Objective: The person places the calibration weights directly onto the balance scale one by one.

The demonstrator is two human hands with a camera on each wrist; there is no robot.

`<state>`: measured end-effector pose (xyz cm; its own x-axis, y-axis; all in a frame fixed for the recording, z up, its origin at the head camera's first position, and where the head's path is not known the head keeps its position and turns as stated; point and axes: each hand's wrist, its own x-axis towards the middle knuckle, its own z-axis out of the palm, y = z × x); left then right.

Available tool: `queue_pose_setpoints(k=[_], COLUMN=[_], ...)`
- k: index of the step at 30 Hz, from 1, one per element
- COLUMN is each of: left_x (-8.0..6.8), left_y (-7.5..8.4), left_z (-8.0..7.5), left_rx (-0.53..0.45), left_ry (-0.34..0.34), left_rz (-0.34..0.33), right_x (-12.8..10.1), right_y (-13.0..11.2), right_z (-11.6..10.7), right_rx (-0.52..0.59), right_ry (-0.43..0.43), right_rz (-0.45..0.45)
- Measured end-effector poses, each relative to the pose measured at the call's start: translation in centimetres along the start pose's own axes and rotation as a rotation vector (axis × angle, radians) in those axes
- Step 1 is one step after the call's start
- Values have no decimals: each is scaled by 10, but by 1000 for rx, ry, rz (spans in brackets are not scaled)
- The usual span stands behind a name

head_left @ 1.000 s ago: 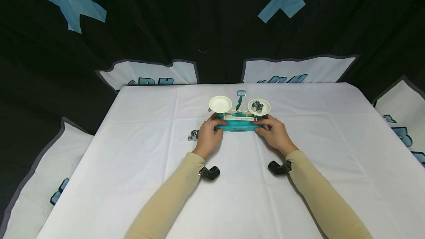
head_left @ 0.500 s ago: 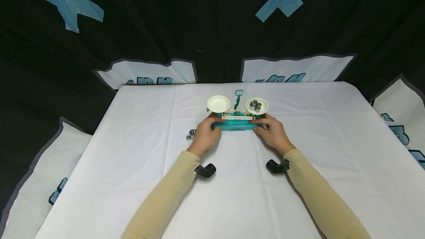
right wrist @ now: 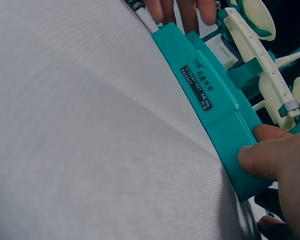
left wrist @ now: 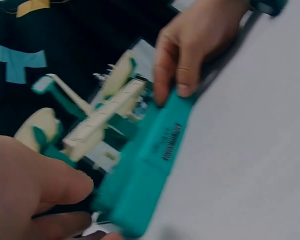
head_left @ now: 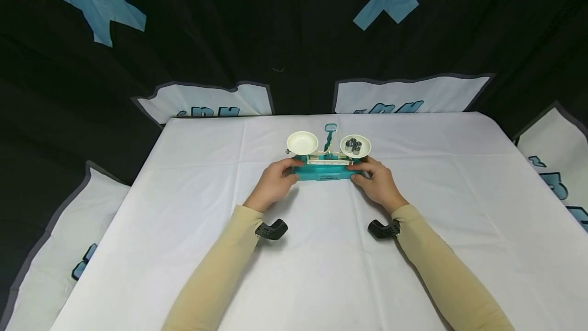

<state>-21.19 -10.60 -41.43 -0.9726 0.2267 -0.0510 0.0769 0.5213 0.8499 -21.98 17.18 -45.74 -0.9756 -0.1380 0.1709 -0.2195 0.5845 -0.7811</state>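
Note:
A teal balance scale stands on the white tablecloth at the middle rear. Its cream left pan is empty; its right pan holds several small metal weights. My left hand pinches the base's left end with thumb and fingertips. My right hand grips the right end, thumb on the front face. In the left wrist view, which is blurred, the base runs from my left hand up to my right hand. The right wrist view shows the label and my right thumb.
Black cloth with light blue patches hangs behind the table. White printed sheets lie past the far edge and at both sides. Bare cloth stretches on either side of the scale and toward me.
The scale has been slid a little away from me. My left wrist has swung out to the left, and the small weights seen left of the scale are now hidden behind it.

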Motion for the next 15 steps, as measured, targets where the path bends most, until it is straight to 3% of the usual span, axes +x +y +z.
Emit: queue_pose_setpoints(k=[10,15], left_x=[-12,-14], left_y=[9,7], left_z=[-48,-71], left_rx=[-15,-11], left_ry=[-28,-31], left_rz=[-113,-120], right_x=[0,-1], right_y=[-1,-1], right_z=[1,0], right_rx=[0,-5], right_ry=[-5,-9], right_rz=[1,18])
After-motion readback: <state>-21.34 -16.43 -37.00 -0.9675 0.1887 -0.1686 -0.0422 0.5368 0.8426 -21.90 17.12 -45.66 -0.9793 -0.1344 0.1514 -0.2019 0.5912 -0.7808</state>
